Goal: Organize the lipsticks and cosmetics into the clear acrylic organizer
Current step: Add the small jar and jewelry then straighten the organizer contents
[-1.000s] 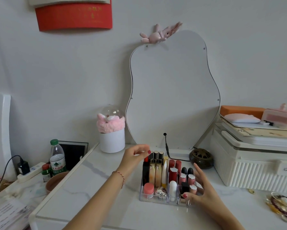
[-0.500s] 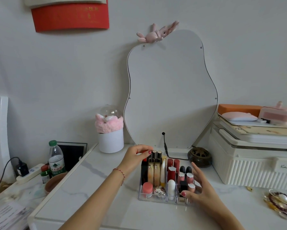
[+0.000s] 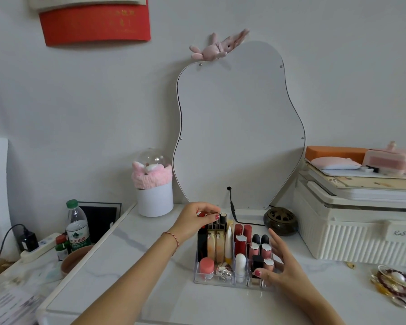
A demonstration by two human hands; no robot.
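On white marble counter (image 3: 150, 299), left hand (image 3: 195, 221) grip pinching red lipstick (image 3: 201, 215) over clear acrylic organizer (image 3: 220, 281), right hand (image 3: 284, 270) grip wide against its side, mirror (image 3: 239, 127) behind.

Clear glossy plastic organizer (image 3: 198, 279) on a smooth, glossy marble-look tabletop (image 3: 150, 299). Fluffy pink cloth band (image 3: 151, 175) at ten o'clock; ribbed matt white plastic box (image 3: 352, 242) at three o'clock.

**Two hands out in front**

Both bare arms reach forward. The left hand (image 3: 193, 220) is higher and farther away, with its fingers curled down and the fingertips pinched together. A thin red string goes round that wrist. The right hand (image 3: 283, 269) sits lower, fingers spread and straight, thumb pointing left.
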